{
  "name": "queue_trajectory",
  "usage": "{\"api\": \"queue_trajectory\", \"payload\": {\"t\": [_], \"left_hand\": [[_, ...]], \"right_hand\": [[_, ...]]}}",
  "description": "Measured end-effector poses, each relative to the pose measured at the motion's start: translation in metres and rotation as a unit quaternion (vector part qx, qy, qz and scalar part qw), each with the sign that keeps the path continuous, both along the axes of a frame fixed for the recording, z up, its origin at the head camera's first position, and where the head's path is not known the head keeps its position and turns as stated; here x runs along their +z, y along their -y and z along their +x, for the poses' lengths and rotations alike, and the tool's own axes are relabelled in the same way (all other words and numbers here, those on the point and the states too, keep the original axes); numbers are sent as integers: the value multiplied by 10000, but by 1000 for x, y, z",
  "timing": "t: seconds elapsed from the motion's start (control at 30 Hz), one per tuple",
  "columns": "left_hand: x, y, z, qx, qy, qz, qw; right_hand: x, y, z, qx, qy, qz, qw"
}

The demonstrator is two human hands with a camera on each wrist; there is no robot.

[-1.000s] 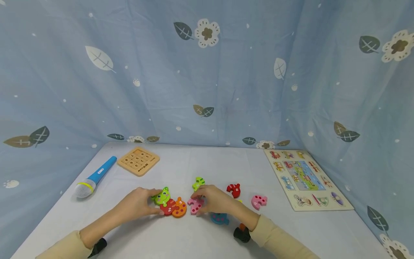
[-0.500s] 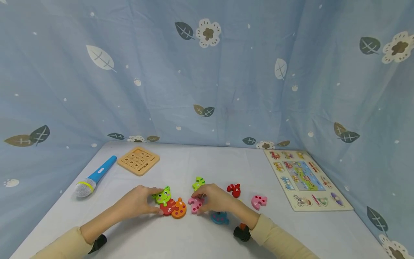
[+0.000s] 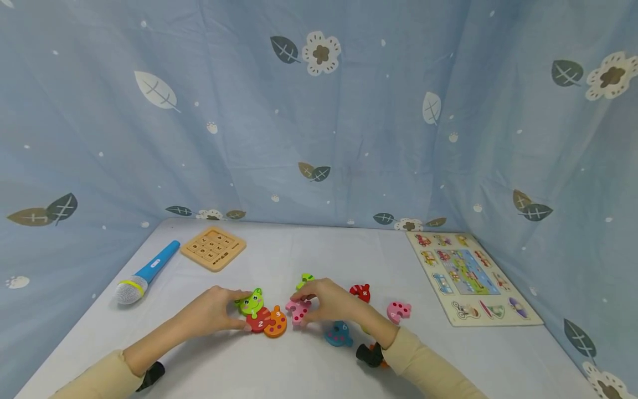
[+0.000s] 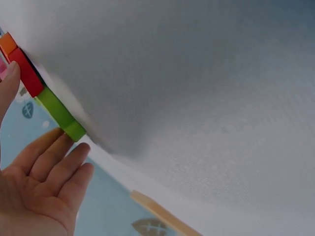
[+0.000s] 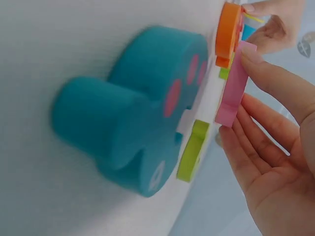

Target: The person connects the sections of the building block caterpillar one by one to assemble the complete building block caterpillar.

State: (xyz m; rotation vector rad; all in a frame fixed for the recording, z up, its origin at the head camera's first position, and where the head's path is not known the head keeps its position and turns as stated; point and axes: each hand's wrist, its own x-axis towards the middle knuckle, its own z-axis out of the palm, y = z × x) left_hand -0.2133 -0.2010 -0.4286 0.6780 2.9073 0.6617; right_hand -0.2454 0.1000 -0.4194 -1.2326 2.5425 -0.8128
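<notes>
My left hand (image 3: 213, 310) holds a row of joined caterpillar puzzle pieces: fingers at the green smiling head (image 3: 251, 303), thumb against the red piece (image 3: 258, 321) marked 2. Hooked to the red one is an orange spotted piece (image 3: 276, 326) marked 3. Just right of that row, my right hand (image 3: 331, 302) pinches a pink spotted puzzle piece (image 3: 297, 311) between thumb and fingers; in the right wrist view this pink piece (image 5: 235, 88) is seen edge-on. A small gap separates pink from orange. In the left wrist view, the green head (image 4: 61, 114) touches my fingers.
Near my right hand lie a blue piece (image 3: 339, 334), a green piece (image 3: 304, 279), a red piece (image 3: 361, 292) and another pink piece (image 3: 399, 312). A toy microphone (image 3: 148, 271) and wooden number board (image 3: 213, 248) lie left. A picture puzzle board (image 3: 473, 277) lies right.
My right hand has shifted slightly left and away from me with the pink piece, which has turned a little and come nearer the orange one. My left hand stays nearly still.
</notes>
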Motion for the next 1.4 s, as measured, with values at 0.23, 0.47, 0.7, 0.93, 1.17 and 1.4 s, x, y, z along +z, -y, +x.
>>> {"api": "queue_trajectory", "payload": {"t": [0.23, 0.47, 0.7, 0.93, 1.17, 1.4], "left_hand": [[2, 3, -1, -287, -62, 78, 9995], [1, 4, -4, -421, -29, 93, 9991], [0, 6, -8, -575, 28, 196, 9981], [-2, 8, -10, -686, 129, 234, 9973], [-4, 9, -11, -689, 194, 240, 9971], [-4, 10, -13, -801, 169, 272, 9963]], "right_hand": [[5, 8, -2, 193, 80, -8, 9998], [11, 10, -4, 397, 7, 80, 9992], [12, 13, -14, 631, -194, 221, 9976], [11, 19, -23, 857, -168, 319, 9957], [11, 23, -30, 1027, -173, 527, 9932], [13, 26, -34, 1110, -108, 641, 9917]]}}
